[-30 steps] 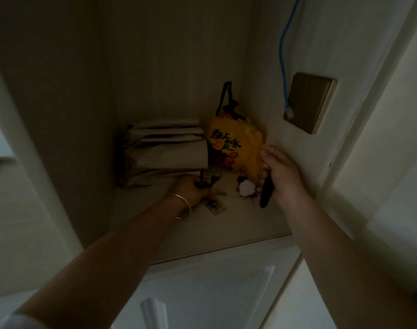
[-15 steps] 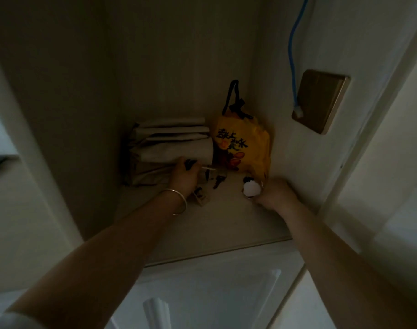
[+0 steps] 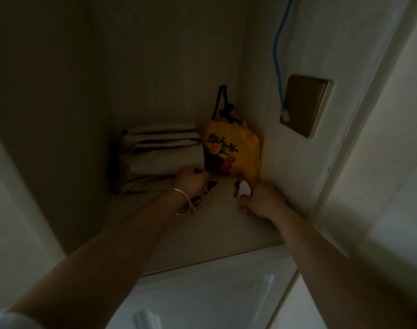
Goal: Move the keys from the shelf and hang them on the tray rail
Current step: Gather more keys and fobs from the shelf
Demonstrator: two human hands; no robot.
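The scene is a dim shelf niche [image 3: 202, 236]. My left hand [image 3: 190, 180], with a bangle on the wrist, is closed around a bunch of dark keys [image 3: 211, 185] just above the shelf; a tag dangles below it. My right hand [image 3: 262, 198] is fisted on a second key bunch, whose white and black fluffy charm [image 3: 244, 188] sticks out above the fingers. The keys inside that fist are hidden. No tray rail is in view.
A yellow printed bag [image 3: 231, 148] with black handles stands in the back right corner. Folded beige paper bags [image 3: 160, 157] are stacked at the back left. A brass wall plate [image 3: 306, 104] with a blue cable [image 3: 278, 55] sits on the right wall. White cabinet doors [image 3: 202, 293] lie below.
My left hand has lifted its keys off the shelf and shifted back. My right hand dropped onto the shelf by the fluffy charm and closed around it.
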